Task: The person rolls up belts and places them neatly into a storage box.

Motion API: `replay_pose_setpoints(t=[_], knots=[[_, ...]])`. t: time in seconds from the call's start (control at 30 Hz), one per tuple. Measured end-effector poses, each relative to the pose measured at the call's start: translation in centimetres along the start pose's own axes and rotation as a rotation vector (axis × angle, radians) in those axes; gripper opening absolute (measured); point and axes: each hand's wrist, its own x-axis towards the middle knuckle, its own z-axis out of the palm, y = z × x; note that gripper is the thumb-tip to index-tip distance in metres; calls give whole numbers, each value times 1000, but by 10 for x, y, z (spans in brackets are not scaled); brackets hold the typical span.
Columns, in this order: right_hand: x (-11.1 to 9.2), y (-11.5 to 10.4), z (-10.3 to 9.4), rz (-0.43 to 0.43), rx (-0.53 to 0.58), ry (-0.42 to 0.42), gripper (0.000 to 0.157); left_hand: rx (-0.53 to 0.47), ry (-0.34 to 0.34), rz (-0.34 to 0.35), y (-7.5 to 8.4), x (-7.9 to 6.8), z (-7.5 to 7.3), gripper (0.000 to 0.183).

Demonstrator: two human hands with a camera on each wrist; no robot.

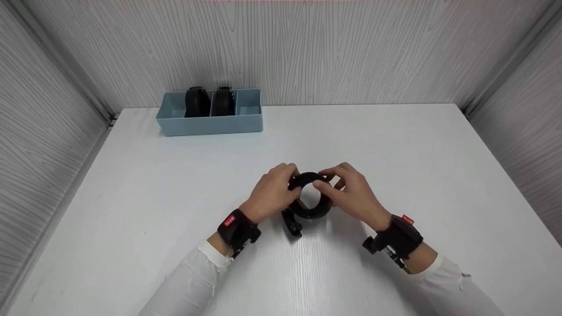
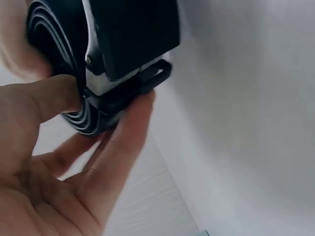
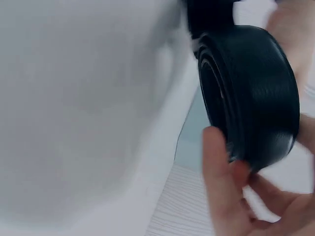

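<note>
A black belt [image 1: 310,214], rolled into a coil with an open middle, is held between both hands above the white table. Its buckle [image 2: 135,37] sticks out from the coil on the left-hand side and hangs toward the front in the head view. The left hand [image 1: 273,191] pinches the coil beside the buckle, thumb at the inner edge and fingers around the outside. From the other side, the right hand [image 1: 350,193] grips the roll, its thumb over the rim and fingers behind, as the belt [image 3: 266,93] in the right wrist view shows.
A blue-grey divided box [image 1: 210,126] stands at the back left of the table [image 1: 373,140]. Two black rolled belts, one [image 1: 197,103] in the left part and another [image 1: 224,102] in the middle compartment, stand in it. Wood-grain panels [image 1: 351,52] enclose the back and sides.
</note>
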Motion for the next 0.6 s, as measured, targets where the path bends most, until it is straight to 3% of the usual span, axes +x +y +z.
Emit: replay_pose_setpoints(t=[0.07, 0.13, 0.23, 0.37, 0.47, 0.6], knots=[[-2, 1, -3, 17, 175, -4, 32, -28, 61, 60, -4, -3, -2, 17], [-2, 4, -5, 40, 278, -11, 30, -63, 124, 129, -7, -4, -5, 16], [1, 8, -4, 56, 241, -52, 34, -120, 197, 244, -8, -5, -11, 19], [5, 13, 1, 20, 162, -163, 45, -175, 214, 409, -4, -6, -16, 25], [6, 15, 3, -31, 194, -223, 49, -200, 209, 523, -1, -7, -18, 27], [6, 15, 3, -90, 253, -268, 42, -221, 252, 634, 3, -7, -18, 27]])
